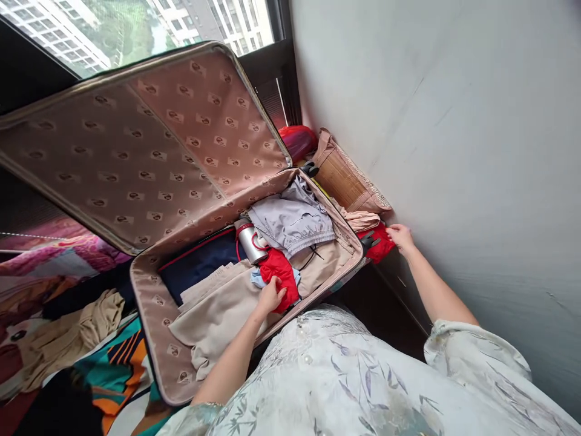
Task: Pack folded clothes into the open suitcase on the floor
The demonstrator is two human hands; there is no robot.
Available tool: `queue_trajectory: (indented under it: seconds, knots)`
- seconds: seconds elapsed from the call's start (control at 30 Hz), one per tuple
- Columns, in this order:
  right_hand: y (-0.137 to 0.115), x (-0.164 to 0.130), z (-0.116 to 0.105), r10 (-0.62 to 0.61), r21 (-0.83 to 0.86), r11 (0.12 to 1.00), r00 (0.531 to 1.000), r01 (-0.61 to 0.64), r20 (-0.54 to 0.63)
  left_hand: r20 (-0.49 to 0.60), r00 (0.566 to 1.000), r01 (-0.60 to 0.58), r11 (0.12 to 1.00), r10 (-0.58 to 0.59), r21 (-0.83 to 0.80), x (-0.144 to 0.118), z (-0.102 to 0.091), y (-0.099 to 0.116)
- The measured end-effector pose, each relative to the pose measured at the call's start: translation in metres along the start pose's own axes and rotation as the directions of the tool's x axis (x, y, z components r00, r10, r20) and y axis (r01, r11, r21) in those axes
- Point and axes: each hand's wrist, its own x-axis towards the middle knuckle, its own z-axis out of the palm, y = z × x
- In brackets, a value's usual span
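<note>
An open suitcase with a pink patterned lining lies in front of me. My left hand rests on a red cloth inside it, fingers a little apart. A light blue cloth shows from under the red one. Touching these are a silver bottle with a red strap, grey elastic-waist pants and folded beige clothes. Outside the suitcase, by the wall, my right hand has its fingers closed at the edge of another red cloth; its fingertips are partly hidden.
The raised lid leans back near a window. A woven mat-like pillow and a pink cloth lie between suitcase and wall. A dark blue item is in the suitcase. Clothes are heaped at left.
</note>
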Motion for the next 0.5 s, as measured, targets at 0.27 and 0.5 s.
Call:
queue_trajectory:
  seconds: [0.27,0.5]
  knots:
    - [-0.018,0.013,0.042,-0.074,0.054,0.996,0.989,0.067,0.13,0.039,0.999,-0.013,1.0,0.014,-0.019,-0.005,-0.003,0.003]
    - [-0.062,0.014,0.04,-0.203,-0.007,0.979,0.975,0.204,0.096,0.016,1.0,0.021,0.99,-0.019,-0.137,-0.016,-0.005,0.008]
